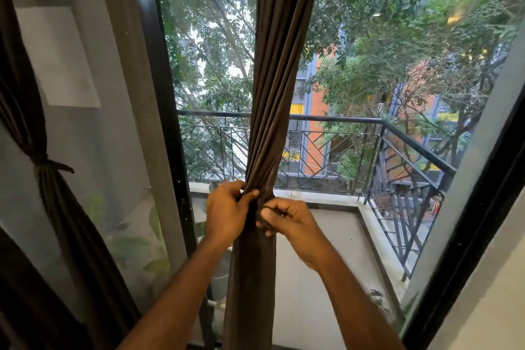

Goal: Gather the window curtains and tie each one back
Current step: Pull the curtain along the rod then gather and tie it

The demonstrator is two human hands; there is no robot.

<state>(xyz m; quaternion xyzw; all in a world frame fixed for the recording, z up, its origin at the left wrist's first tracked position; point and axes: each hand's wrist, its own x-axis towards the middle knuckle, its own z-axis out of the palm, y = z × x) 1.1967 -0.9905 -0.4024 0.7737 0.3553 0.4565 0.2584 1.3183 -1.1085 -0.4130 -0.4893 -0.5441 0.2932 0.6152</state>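
A dark brown curtain (277, 65) hangs gathered into a narrow bundle in the middle of the window. My left hand (225, 210) grips the bundle from its left side at waist height. My right hand (289, 220) pinches the fabric just below and to the right, fingers curled around a fold or tie; which it is I cannot tell. A second brown curtain (56, 202) hangs at the far left, cinched by a knotted tie (49, 165).
A black window frame (167, 122) stands left of the gathered curtain, another black frame (468, 236) slants at the right. Behind the glass are a balcony with a black metal railing (369, 145), trees and buildings. A mesh screen panel (119, 150) covers the left pane.
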